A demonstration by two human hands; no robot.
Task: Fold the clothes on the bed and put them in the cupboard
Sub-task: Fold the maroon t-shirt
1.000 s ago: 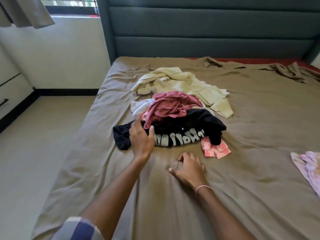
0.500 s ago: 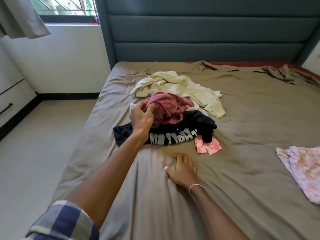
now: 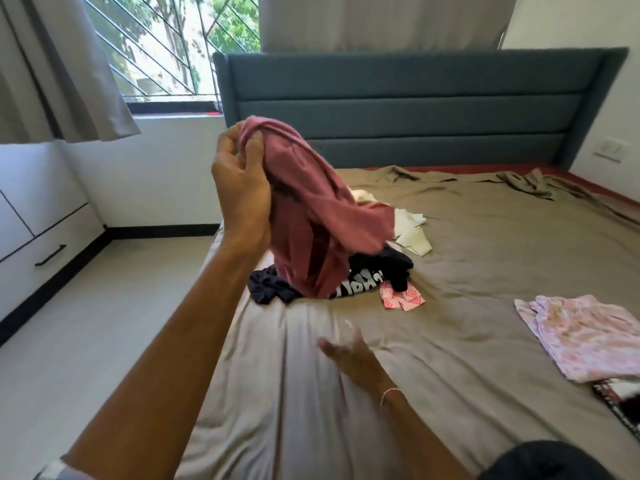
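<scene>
Maroon cloth fills the middle of the head view: a maroon garment [image 3: 311, 216] hangs bunched from the left hand [image 3: 242, 188]. Thumb and curled fingers pinch its top edge, raised well above the black shirt [image 3: 381, 268] with white lettering that lies on the bed [image 3: 485, 271]. The garment's lower end drops in front of the black shirt and hides part of the lettering; whether the two touch cannot be told.

The right hand [image 3: 349, 355] is nearer the camera than the black shirt, low over the sheet, fingers spread loosely and holding nothing. It is blurred, so contact with the sheet is unclear.

A cream garment [image 3: 412, 233] shows just behind the black shirt, mostly covered by the maroon one. A small pink patterned cloth [image 3: 401, 297] touches the shirt's near right corner. A pale floral garment [image 3: 585, 337] lies well to the right of the shirt. White drawers [image 3: 41, 237] stand far left of it, cut off by the frame.
</scene>
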